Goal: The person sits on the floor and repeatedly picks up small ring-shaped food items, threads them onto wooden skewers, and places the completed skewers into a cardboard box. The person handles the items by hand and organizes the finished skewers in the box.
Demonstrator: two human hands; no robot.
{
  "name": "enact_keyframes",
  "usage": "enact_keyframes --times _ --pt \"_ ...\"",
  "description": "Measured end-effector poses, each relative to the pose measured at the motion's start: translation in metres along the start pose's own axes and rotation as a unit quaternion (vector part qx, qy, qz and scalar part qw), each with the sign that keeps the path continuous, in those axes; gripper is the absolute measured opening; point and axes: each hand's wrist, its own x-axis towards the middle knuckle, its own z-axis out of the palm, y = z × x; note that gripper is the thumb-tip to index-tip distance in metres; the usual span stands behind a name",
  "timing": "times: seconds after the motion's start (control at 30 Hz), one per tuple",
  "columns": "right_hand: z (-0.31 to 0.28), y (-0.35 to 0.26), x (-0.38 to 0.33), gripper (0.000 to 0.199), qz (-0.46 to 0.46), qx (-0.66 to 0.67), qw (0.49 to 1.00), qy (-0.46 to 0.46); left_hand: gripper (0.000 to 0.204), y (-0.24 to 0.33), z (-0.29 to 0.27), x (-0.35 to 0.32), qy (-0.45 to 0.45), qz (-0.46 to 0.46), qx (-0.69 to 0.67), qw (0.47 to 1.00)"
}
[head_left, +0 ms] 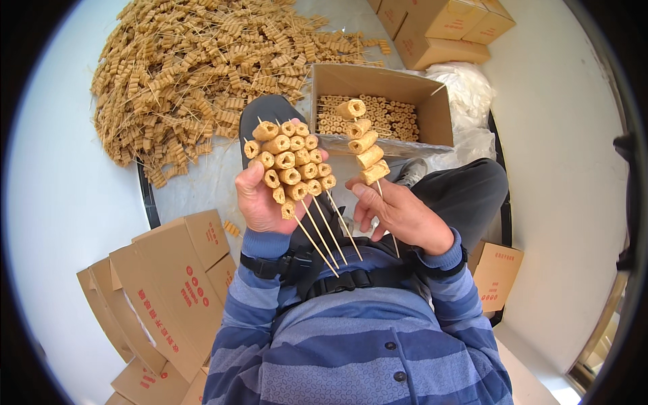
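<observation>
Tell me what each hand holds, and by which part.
Left hand: a bunch of golden-brown, tube-shaped pieces on wooden skewers, held around the pieces. Right hand: one similar skewer, held by its bare stick below the pieces.

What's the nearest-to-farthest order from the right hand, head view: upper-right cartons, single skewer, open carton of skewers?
From the right hand:
1. Single skewer: in that hand's grip, its threaded rolls pointing away from the body.
2. Open carton: ahead, beyond the knees.
3. Upper-right cartons: farther ahead and to the right, past the open carton.
</observation>
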Motion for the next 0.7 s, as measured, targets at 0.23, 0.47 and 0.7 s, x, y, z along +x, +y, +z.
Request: enact_keyframes --times 0.23,0.47,0.7 --pt "-0.004 -0.003 -0.007 0.044 -0.022 0.025 0.997 -0.074 0.102 0.021 0.007 0.011 -0.084 -0.002 0.090 0.992" --pt "-0.008 -0.002 -0.007 0.050 0.003 0.092 0.977 -0.195 0.105 0.020 0.011 0.012 -0.122 -0.046 0.094 0.987" --pt "-0.007 0.000 -0.004 0.049 0.074 0.214 0.928 -0.297 0.107 0.021 0.005 0.008 -0.135 -0.056 0.131 0.980"
